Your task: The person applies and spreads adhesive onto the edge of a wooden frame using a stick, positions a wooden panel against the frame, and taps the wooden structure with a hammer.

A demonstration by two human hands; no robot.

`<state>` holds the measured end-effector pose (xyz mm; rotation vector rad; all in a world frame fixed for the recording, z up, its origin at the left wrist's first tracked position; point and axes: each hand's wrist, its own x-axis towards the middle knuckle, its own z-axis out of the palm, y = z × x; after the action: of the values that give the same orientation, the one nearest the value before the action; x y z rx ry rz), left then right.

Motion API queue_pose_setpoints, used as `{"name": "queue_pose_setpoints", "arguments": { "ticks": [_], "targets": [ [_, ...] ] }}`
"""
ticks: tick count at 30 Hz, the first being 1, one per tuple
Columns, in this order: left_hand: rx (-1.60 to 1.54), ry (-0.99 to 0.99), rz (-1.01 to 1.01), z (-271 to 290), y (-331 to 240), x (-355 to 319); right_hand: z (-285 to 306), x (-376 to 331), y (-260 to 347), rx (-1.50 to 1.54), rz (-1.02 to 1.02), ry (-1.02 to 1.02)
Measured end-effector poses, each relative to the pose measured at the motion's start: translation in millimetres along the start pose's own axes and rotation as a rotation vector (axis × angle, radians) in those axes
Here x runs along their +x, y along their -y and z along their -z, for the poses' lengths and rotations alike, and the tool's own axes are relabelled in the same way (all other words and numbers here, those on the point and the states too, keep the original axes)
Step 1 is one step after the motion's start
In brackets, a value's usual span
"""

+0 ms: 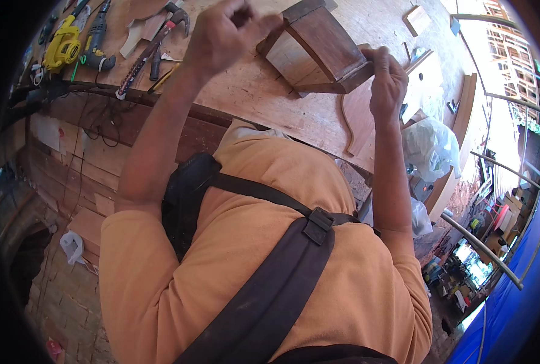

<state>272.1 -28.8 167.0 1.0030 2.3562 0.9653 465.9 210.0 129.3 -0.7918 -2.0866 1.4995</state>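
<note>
A small, dark brown wooden frame with slanted sides (327,39) is tilted above the workbench (246,97). Its middle is open, and lighter wood shows through. My right hand (388,82) pinches its right corner between thumb and fingers. On the other side, my left hand (224,39) is raised with its fingers curled. One of its fingers reaches toward the frame's left upper edge; whether it touches, and what the curled fingers hold, I cannot make out.
A hammer (155,48), a yellow power tool (62,45) and a drill-like tool (96,42) lie at the bench's left. A curved wooden board (361,115), a plastic bag (431,148) and a small wood block (416,20) are at the right. Cables (109,121) hang below the bench edge.
</note>
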Motion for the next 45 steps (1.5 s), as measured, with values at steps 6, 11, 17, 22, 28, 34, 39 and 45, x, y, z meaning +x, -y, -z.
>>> {"name": "queue_pose_setpoints", "arguments": {
  "ticks": [6, 11, 17, 22, 28, 34, 39, 45],
  "targets": [
    [-0.971, -0.062, -0.013, -20, 40, 94, -29, 7, -13, 0.111, 0.159, -0.240],
    [-1.213, 0.369, -0.146, -45, 26, 134, -43, 4, -11, 0.240, 0.237, -0.317],
    [-1.142, 0.507, -0.199, -68, 6, 142, -54, -5, -13, 0.288, 0.234, -0.340],
    [-1.242, 0.674, -0.274, -62, -3, 136, -54, -7, -6, 0.258, 0.165, -0.292],
    [-1.034, 0.556, -0.242, -63, -8, 134, -54, -9, -7, 0.227, 0.207, -0.218],
    [-1.285, 0.636, -0.330, -67, 1, 137, -53, -8, -1, 0.142, 0.211, -0.195],
    [-1.168, 0.503, -0.242, -67, 0, 138, -49, -7, -7, 0.228, 0.197, -0.201],
    [-1.133, 0.516, -0.165, -66, 12, 146, -42, 0, -11, 0.385, 0.139, -0.200]
  ]
}}
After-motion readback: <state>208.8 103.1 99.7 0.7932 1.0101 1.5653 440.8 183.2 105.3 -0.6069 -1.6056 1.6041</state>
